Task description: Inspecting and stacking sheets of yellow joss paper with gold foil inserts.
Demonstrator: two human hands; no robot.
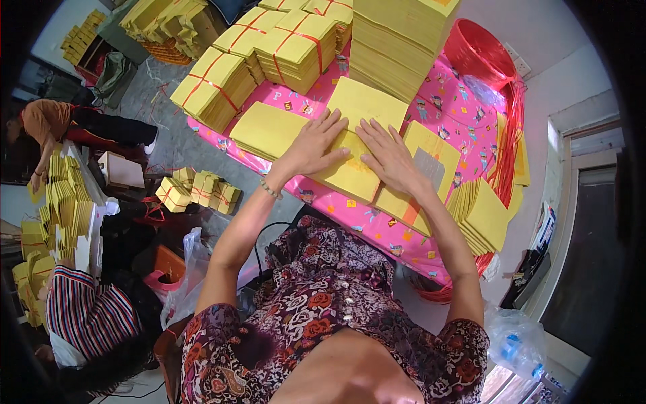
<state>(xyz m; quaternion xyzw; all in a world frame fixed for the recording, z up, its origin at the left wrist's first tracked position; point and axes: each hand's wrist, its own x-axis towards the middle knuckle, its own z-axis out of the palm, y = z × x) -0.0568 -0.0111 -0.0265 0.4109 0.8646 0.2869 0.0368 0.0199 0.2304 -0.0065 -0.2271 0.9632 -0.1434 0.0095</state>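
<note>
Centre frame: left hand [315, 143] and right hand [388, 157], fingers spread flat, press side by side on the yellow paper stack [350, 176], its long axis running upper-right to lower-left beneath both palms.

Four tied yellow paper bundles [296, 44], one red basket [476, 48]

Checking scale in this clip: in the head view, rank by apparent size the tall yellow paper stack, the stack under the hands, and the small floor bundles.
1. Tall yellow paper stack
2. Stack under the hands, left hand and right hand flat on it
3. Floor bundles, though farther from the camera
</note>
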